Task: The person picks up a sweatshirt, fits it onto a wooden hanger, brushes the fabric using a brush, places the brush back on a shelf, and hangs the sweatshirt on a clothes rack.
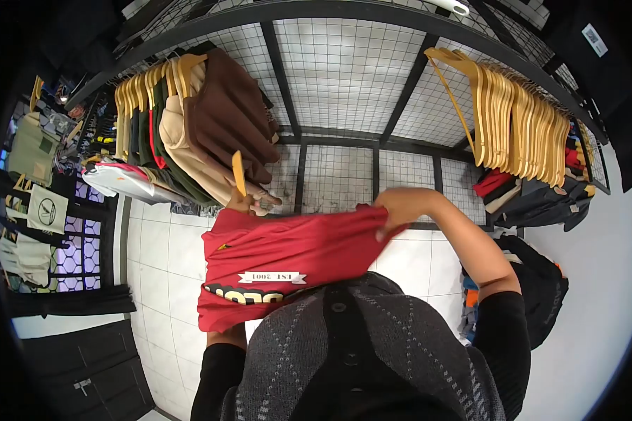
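The right hand (400, 208) pinches the edge of a dark-red, printed fabric T-shirt (295, 242) stretched before the torso; the left hand (241, 203), by its far side, grips a pale wooden hanger (239, 172). Arranging shirt about hanger seems underway; the next move calls for holding the hanger steady.

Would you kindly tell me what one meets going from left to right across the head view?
Off-white cloth with a round print → pale grey garment → red shirt → row of bare wooden hangers → white label.
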